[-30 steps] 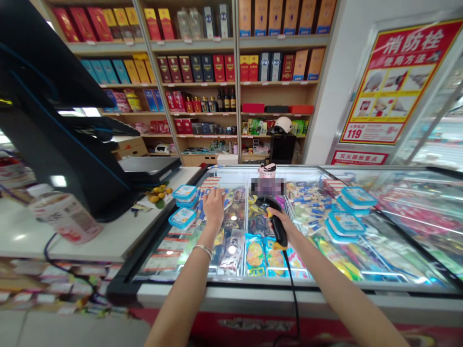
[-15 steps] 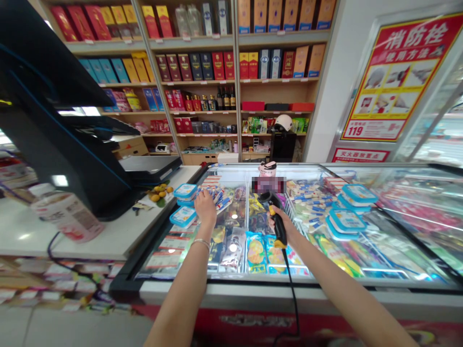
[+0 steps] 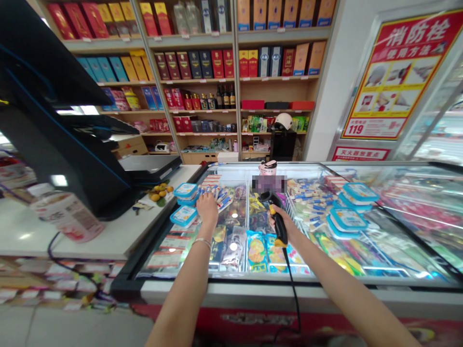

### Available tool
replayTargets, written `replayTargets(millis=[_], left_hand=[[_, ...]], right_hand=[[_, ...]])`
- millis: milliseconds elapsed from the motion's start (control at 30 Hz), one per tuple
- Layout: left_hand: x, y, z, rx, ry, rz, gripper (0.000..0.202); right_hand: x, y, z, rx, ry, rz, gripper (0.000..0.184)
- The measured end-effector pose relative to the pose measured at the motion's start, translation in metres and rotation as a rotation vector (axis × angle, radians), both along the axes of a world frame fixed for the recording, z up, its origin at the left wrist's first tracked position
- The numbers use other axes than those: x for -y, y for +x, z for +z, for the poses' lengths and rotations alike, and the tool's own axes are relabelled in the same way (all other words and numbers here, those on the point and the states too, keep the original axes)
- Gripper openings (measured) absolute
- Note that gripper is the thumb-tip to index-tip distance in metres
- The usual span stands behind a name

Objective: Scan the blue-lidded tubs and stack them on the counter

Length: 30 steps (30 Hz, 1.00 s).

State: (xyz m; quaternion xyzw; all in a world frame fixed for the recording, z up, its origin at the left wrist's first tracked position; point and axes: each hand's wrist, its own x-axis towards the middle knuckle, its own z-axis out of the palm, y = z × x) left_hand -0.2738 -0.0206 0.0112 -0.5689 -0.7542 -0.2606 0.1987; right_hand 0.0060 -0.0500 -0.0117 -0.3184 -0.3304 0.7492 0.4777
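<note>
Right hand (image 3: 287,222) wrapped round a black-and-yellow scanner (image 3: 279,232), nose pointing to the far side, held over the middle of the freezer (image 3: 253,290). Left hand (image 3: 207,208) at the small packets (image 3: 225,202) on the left, just beside blue-lidded tubs (image 3: 183,216); cannot tell whether it grips one.

Wooden shelving (image 3: 277,89) is spanning the rear, holding rows of boxes (image 3: 196,65). White wall (image 3: 333,96), right, is carrying a red-and-yellow poster (image 3: 401,79). Grey tiled floor (image 3: 83,327) is showing lower left.
</note>
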Motion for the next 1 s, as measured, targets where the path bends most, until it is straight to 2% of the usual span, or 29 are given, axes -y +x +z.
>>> replayTargets(millis=[167, 400, 467, 567, 667, 767, 833, 900, 1000], left_hand=[[0.0, 0.0, 0.001, 0.034, 0.017, -0.014, 0.035], [0.0, 0.0, 0.001, -0.017, 0.006, 0.004, 0.034], [0.0, -0.002, 0.001, -0.019, 0.014, -0.006, 0.035], [0.003, -0.004, 0.004, -0.013, 0.05, -0.016, 0.035], [0.006, 0.002, 0.013, -0.012, 0.138, -0.045, 0.034], [0.01, 0.025, 0.025, -0.011, 0.239, -0.188, 0.036], [0.012, 0.055, 0.033, -0.005, 0.242, -0.344, 0.038], [0.016, 0.094, 0.036, 0.012, 0.168, -0.516, 0.039], [0.024, 0.158, 0.032, 0.119, 0.011, -0.757, 0.03]], right_hand=[[0.001, 0.0, 0.002, 0.027, 0.005, 0.002, 0.036], [0.005, -0.006, 0.007, -0.013, 0.055, -0.078, 0.038], [0.008, -0.007, 0.015, 0.015, 0.073, -0.099, 0.037], [0.018, 0.002, 0.037, 0.025, 0.139, -0.204, 0.037], [0.039, 0.034, 0.063, -0.029, 0.278, -0.347, 0.04], [0.069, 0.087, 0.075, -0.052, 0.402, -0.489, 0.039], [0.087, 0.127, 0.073, -0.057, 0.425, -0.594, 0.037], [0.1, 0.165, 0.065, -0.046, 0.418, -0.712, 0.035], [0.104, 0.214, 0.051, -0.065, 0.388, -0.928, 0.033]])
